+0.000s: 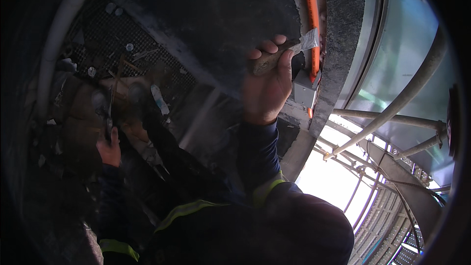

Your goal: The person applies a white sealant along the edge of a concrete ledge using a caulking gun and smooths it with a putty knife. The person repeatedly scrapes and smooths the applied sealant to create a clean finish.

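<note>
**Orange conduit, grey junction box, trowel at the wall edge**

Orange conduit (312, 24): a plastic pipe running down a narrow slot between the dark rough wall (216, 14) and a grey concrete edge (338, 44). It ends at the box below, so the slot seems to serve as its channel.

Junction box (305, 90): small, grey, set into the wall at the foot of the conduit, just right of the raised hand.

Right hand (267, 86): raised against the wall, fingers clenched round a wooden handle, thumb side toward the slot. The grip is firm and close to the blade, which would suit pressing at a tight spot.

Trowel (287, 51): brown handle in the right fist, pale metal blade tip lying across the conduit, apparently touching it. The blade angles into the slot rather than lying flat on the wall.

Left hand (110, 148): lower and well apart, in shadow, fingers closed about a thin dark tool (108, 113) that points upward. What kind of tool it is cannot be made out.

Mesh platform (117, 54): dark metal grating, littered with scraps and small pale bits.

Scaffold tubes (392, 108): grey metal poles crossing at the right, outside the concrete edge, with bright daylight beyond.

Sleeves: dark, with yellow-green reflective bands.
</note>
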Demonstrator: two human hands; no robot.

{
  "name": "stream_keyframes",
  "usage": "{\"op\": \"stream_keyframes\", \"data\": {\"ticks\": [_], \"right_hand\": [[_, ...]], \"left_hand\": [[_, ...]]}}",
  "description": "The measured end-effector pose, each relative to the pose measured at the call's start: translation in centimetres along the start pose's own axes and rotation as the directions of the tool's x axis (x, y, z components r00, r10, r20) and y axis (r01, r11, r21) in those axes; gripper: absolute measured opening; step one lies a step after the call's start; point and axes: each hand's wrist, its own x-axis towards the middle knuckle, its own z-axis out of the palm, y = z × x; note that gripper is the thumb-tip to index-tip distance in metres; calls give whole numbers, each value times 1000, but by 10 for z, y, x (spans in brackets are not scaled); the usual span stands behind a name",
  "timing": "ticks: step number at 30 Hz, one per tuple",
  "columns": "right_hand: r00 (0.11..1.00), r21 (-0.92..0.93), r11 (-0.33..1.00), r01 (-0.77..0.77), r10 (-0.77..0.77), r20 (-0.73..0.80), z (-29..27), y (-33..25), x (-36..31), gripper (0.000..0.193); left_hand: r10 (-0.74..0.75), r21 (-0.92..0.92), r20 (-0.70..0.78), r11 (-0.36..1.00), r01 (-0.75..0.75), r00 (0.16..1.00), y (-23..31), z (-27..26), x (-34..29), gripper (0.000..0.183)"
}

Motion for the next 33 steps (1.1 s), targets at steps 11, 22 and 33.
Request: {"op": "stream_keyframes", "data": {"ticks": [11,22,33], "right_hand": [[1000,125,992,-23,21,13,16,-11,32,24],[996,98,993,72,-76,35,22,-25,47,22],[984,-70,991,115,-104,142,9,23,28,18]], "left_hand": [[-15,-72,-22,997,14,1000,-9,0,-4,44],[-25,-48,-74,999,21,997,-6,-12,-9,43],[-29,-66,-76,998,24,997,-11,-17,-11,42]]}}
